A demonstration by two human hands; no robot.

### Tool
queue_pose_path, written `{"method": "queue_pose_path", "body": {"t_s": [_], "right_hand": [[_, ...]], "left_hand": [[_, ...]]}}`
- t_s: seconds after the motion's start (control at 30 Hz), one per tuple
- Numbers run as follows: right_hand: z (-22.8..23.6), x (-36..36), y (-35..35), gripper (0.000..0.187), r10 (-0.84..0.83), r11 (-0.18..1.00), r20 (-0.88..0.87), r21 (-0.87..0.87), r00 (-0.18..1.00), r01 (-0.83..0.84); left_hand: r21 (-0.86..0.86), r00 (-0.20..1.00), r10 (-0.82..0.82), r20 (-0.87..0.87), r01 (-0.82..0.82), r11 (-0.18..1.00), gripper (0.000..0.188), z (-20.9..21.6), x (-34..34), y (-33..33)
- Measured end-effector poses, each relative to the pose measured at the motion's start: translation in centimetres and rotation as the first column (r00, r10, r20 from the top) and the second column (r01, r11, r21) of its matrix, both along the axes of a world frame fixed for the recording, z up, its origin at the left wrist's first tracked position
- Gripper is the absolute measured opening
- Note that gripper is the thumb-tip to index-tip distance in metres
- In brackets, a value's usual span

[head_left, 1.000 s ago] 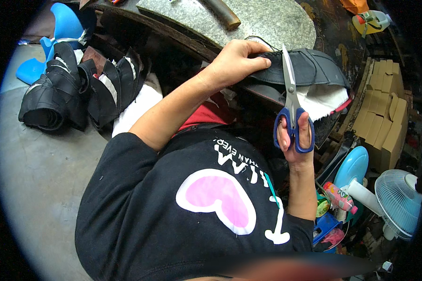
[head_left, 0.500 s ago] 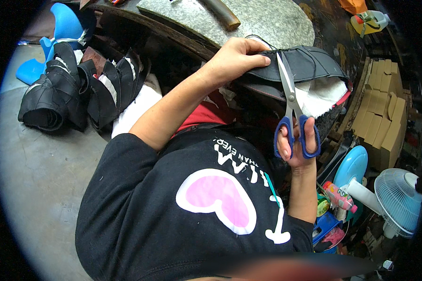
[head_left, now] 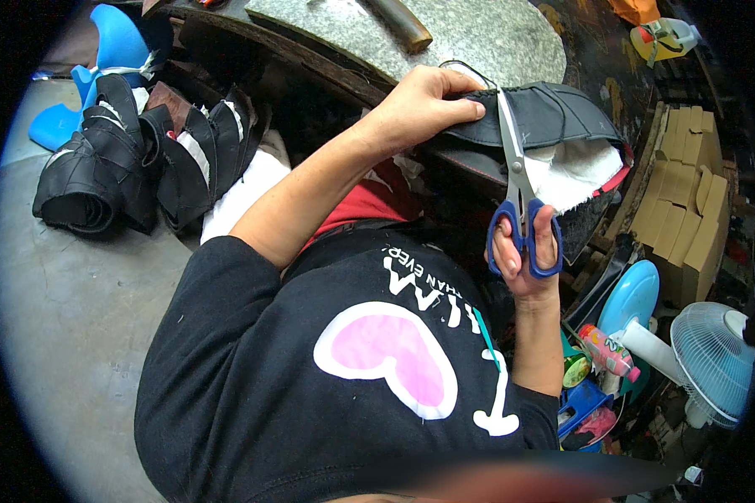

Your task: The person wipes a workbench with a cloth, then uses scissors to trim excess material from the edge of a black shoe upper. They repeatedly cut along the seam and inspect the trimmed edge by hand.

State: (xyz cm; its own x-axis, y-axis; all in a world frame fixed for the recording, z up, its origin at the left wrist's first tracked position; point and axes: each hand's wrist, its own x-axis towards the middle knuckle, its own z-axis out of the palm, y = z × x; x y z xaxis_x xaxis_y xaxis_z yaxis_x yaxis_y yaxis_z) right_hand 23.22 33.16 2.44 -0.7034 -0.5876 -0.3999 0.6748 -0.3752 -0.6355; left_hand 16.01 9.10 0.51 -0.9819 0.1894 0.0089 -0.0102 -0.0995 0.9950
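Pinches a black stitched piece (head_left: 562,113) at its upper edge with the left hand (head_left: 428,105), thumb and fingers narrowed onto the material. Holds a pair of scissors (head_left: 514,163) in the right hand (head_left: 524,264), with digits through both blue loops and the palm turned up. Points the blades away from the body, nearly together, across the front of the black piece, with tips at its upper edge just beside the left thumb. Cannot tell from this view whether the tips touch the material.

Has the black piece just in front of a speckled stone slab (head_left: 495,38), with white lining (head_left: 572,176) (frayed along the lower edge) showing underneath. Shows a thin black cord (head_left: 457,63) looping up beside the left fingers, and a wooden handle (head_left: 403,25) lying on the slab.

Wears a black shirt (head_left: 226,360) with a pink heart on the front. Has a rolled bundle of black pieces (head_left: 75,189) to the left, near a blue plastic part (head_left: 122,42). Has cardboard boxes (head_left: 679,210), a pink bottle (head_left: 608,352) and a fan (head_left: 713,356) to the right.
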Motion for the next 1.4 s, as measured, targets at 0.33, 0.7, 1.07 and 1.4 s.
{"method": "queue_pose_path", "body": {"t_s": [0.33, 0.7, 1.07, 1.4], "right_hand": [[1.4, 0.6, 0.8, 0.073, 0.011, 0.998, -0.098, 0.064, 0.995, -0.005], [0.4, 0.6, 0.9, 0.07, 0.078, 0.996, -0.035, -0.044, 0.996, -0.08], [0.1, 0.5, -1.1, 0.064, -0.021, 0.998, -0.021, 0.056, 1.0, 0.022], [4.9, 0.3, 1.6, 0.068, -0.195, 0.969, -0.455, 0.046, 0.869, 0.241]], "left_hand": [[0.079, 0.997, 0.005, 0.079, -0.011, 0.997, 0.026, 0.7, 0.2, 0.2], [0.077, 0.999, 0.001, 0.051, -0.005, 0.997, 0.027, 1.0, 0.5, 0.4], [0.024, 1.0, 0.004, 0.013, -0.004, 1.0, 0.028, 0.1, 0.0, 0.5], [-0.231, 0.766, 0.097, -0.636, -0.308, 0.923, 0.021, 3.7, 0.5, 0.7]]}}
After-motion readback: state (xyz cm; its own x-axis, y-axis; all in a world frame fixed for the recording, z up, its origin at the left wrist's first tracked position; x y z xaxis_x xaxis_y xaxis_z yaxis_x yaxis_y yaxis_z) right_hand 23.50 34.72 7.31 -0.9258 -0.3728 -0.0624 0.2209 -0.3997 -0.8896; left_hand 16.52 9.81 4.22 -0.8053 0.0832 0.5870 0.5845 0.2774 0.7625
